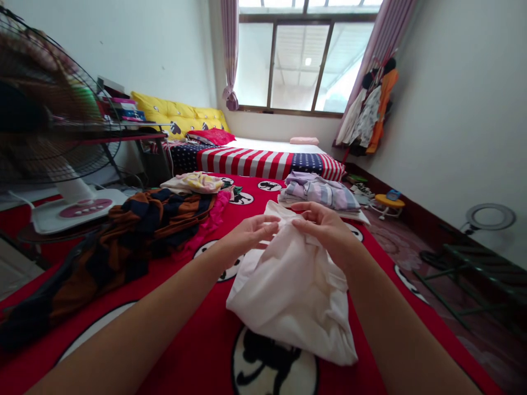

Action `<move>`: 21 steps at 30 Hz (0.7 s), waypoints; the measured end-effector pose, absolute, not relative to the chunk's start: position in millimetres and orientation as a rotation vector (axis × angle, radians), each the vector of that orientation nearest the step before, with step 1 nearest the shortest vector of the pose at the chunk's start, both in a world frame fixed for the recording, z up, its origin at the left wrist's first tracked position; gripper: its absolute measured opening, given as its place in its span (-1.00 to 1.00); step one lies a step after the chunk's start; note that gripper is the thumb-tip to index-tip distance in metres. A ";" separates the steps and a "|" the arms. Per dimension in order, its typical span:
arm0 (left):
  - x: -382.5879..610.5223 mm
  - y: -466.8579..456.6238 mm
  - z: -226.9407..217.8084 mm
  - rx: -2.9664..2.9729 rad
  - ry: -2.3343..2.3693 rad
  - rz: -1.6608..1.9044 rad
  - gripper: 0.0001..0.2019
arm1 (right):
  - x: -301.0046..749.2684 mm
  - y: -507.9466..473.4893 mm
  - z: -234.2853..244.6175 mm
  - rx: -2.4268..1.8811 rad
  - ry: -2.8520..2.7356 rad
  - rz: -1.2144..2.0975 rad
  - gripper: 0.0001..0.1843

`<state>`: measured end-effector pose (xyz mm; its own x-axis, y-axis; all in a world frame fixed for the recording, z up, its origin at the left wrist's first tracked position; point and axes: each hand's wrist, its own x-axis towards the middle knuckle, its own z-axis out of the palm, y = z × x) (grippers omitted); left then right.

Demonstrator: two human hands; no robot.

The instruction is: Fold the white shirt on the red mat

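Note:
A white garment [288, 285], loosely folded and creased, lies in front of me on the red bedspread [177, 340]; its exact kind is unclear. At its far end my left hand [255, 230] has the cloth between thumb and fingers. My right hand [319, 222] pinches the same end from the other side, fingers curled over the fabric. Just beyond my right hand sits a stack of folded clothes [319, 192], lilac and plaid on top. To the left, an orange and navy striped garment [135, 225] is heaped beside a bright pink cloth [212, 219].
A pale yellowish cloth [195, 182] lies at the far left of the bedspread. An electric fan [78, 192] stands close on the left. Behind is another bed with a flag-patterned cover [251, 162]. A green rack-like stool [486, 269] and a ring light [489, 216] stand right.

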<state>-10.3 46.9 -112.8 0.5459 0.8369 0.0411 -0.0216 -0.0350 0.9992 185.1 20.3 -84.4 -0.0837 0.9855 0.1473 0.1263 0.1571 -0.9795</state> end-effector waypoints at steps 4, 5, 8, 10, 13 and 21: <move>-26.2 51.8 -110.6 1.539 0.989 0.816 -0.52 | 186.6 17.2 -77.5 -1.342 -1.415 1.003 -0.56; -27.6 51.0 -109.1 1.574 0.987 0.753 -0.55 | 187.0 15.7 -75.8 -1.342 -1.409 1.036 -0.54; -25.8 45.5 -106.9 1.703 0.945 0.596 -0.63 | 188.0 11.9 -72.2 -1.250 -1.422 1.133 -0.46; -22.3 42.7 -108.2 1.755 0.923 0.576 -0.68 | 188.8 10.7 -71.1 -1.176 -1.433 1.180 -0.43; -19.2 43.8 -112.0 1.728 0.898 0.672 -0.69 | 190.7 10.5 -70.1 -1.114 -1.439 1.222 -0.39; -12.7 39.2 -119.5 1.390 0.583 0.740 -0.51 | 191.3 8.7 -70.3 -0.983 -1.516 1.254 -0.39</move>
<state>-12.7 39.2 -119.5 0.6512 0.7567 0.0588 -0.1190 0.0253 0.9926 191.3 8.7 -70.3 -0.2705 0.9506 0.1525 0.0279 0.1661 -0.9857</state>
